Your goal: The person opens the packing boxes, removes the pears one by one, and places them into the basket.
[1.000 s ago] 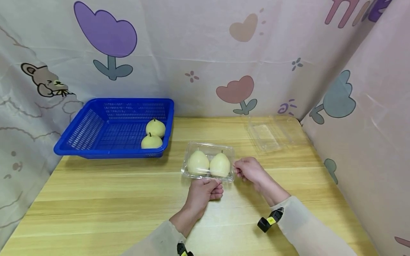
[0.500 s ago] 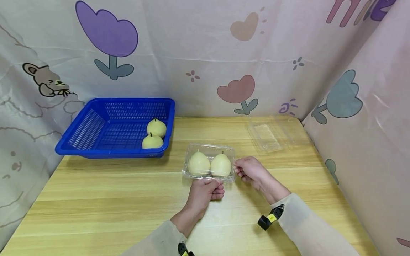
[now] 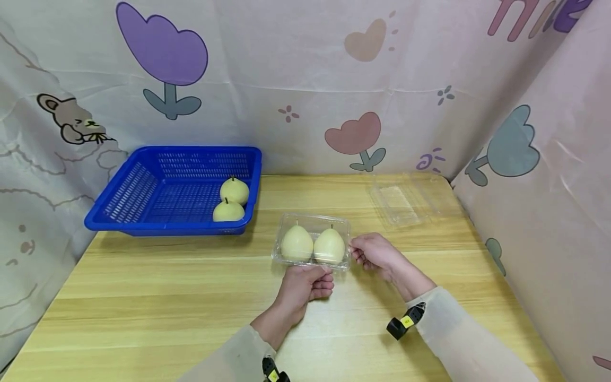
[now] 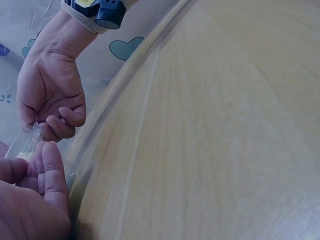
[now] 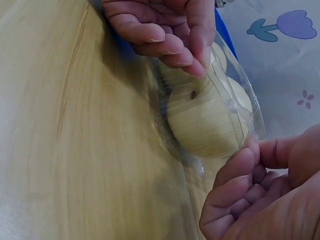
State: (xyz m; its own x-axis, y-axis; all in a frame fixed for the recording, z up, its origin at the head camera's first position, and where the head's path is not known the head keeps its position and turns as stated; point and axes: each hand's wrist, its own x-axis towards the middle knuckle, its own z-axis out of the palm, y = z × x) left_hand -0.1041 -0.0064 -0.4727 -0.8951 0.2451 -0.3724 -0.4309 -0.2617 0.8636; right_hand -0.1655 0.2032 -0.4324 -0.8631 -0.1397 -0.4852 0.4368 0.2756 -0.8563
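A clear plastic clamshell box (image 3: 311, 223) with its lid down holds two pale yellow pears (image 3: 297, 244) side by side, in the middle of the table. At its front edge my left hand (image 3: 300, 289) pinches the rim between thumb and fingers. My right hand (image 3: 379, 255) pinches the rim at the box's right side, its other fingers curled. The right wrist view shows both hands on the edge of the box (image 5: 235, 112), a pear (image 5: 205, 125) right behind the plastic. In the left wrist view the fingers hide most of the box.
A blue plastic basket (image 3: 176, 229) with two more pears (image 3: 228, 211) stands at the back left of the wooden table (image 3: 167, 307). Another clear clamshell box (image 3: 398, 204), lid open, lies at the back right. A printed curtain (image 3: 286, 63) hangs behind and at the sides.
Hardly anything differs. Both hands keep their grip on the edges of the box, which stays in place; the view has shifted slightly.
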